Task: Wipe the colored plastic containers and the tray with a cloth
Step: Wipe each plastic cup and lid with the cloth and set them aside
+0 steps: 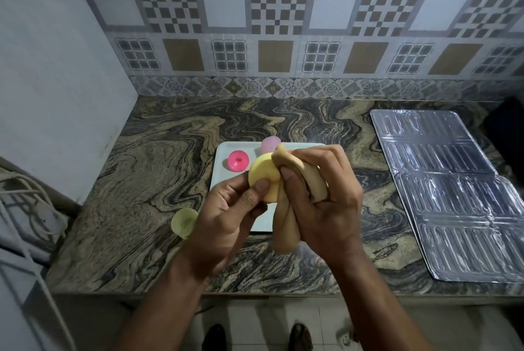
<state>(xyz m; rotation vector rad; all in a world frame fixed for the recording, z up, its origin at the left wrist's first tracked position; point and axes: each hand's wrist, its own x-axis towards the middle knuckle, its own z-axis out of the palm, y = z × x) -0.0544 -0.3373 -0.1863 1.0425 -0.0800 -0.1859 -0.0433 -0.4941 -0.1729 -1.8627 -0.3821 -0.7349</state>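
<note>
My left hand (pixel 229 217) grips a yellow plastic container (pixel 262 172) above the white tray (pixel 222 163), thumb on its rim. My right hand (pixel 320 194) holds a tan cloth (pixel 285 223) bunched in its fingers and presses it against the yellow container's right side; the cloth's tail hangs down. On the tray stand a bright pink container (pixel 238 161), upside down, and a pale pink one (pixel 270 144) partly hidden behind the cloth. A pale green container (pixel 184 222) lies on the counter left of the tray.
The marbled stone counter (pixel 158 169) meets a tiled wall behind and a plain wall on the left. Ribbed foil sheets (pixel 450 189) cover the counter's right part. White cords (pixel 25 197) lie at the left edge. Below the counter edge are my feet.
</note>
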